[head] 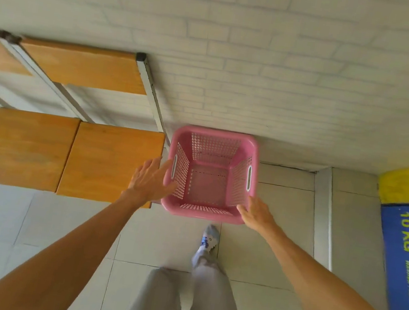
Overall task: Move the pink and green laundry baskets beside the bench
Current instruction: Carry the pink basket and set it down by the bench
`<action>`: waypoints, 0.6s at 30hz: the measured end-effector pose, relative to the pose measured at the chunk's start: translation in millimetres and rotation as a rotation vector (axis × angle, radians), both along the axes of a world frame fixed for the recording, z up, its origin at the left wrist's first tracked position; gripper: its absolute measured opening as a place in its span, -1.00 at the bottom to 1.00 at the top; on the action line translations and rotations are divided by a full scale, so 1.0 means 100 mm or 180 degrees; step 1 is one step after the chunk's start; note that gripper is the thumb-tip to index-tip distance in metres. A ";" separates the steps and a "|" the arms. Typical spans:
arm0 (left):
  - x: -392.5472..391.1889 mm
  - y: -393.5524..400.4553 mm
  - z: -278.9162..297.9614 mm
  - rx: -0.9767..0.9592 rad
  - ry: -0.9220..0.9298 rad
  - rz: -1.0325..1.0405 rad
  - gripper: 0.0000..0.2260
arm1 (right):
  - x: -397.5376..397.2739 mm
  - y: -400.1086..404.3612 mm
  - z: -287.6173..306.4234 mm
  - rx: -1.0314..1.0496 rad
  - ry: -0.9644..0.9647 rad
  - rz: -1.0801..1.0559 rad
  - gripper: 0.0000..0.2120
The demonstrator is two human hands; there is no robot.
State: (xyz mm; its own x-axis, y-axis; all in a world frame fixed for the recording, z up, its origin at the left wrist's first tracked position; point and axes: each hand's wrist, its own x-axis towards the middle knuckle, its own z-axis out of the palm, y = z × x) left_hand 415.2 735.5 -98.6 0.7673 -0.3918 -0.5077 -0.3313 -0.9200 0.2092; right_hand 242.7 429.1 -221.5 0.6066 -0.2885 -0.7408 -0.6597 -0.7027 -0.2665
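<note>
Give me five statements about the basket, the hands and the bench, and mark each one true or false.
1. The pink basket is empty. True.
2. The basket sits on top of the bench. False: it stands on the floor beside the bench, against the wall.
3. The left hand is open, at the basket's left side. True.
4. The right hand is at the basket's far rim by the wall. False: it is at the near right corner.
5. A green basket stands inside the pink one. False: none is there.

Single head view, steeply downward over floor [55, 225], close.
</note>
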 end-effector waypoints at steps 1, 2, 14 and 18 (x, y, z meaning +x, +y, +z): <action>-0.10 0.05 0.19 0.0031 -0.0090 -0.0006 -0.26 | -0.07 0.09 0.14 -0.0031 -0.0017 0.0026 -0.19; -0.17 0.10 0.34 0.0063 -0.0197 -0.0041 -0.25 | -0.11 0.19 0.32 -0.0113 -0.0057 0.0004 -0.15; -1.16 0.54 1.26 0.0293 -0.0527 -0.1408 -0.26 | -1.38 1.07 2.19 -0.0716 -0.0318 -0.0417 -0.31; -1.62 0.37 1.45 0.0152 -0.0669 -0.1864 -0.30 | -2.18 1.14 2.42 -0.0945 -0.0342 -0.0846 -0.36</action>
State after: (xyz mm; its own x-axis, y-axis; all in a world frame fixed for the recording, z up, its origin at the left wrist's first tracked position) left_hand 252.8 772.7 46.5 0.5175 -0.7583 -0.3964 -0.8132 -0.5800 0.0479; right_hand 25.1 542.9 20.3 0.5515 -0.6373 -0.5382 -0.8081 -0.5683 -0.1551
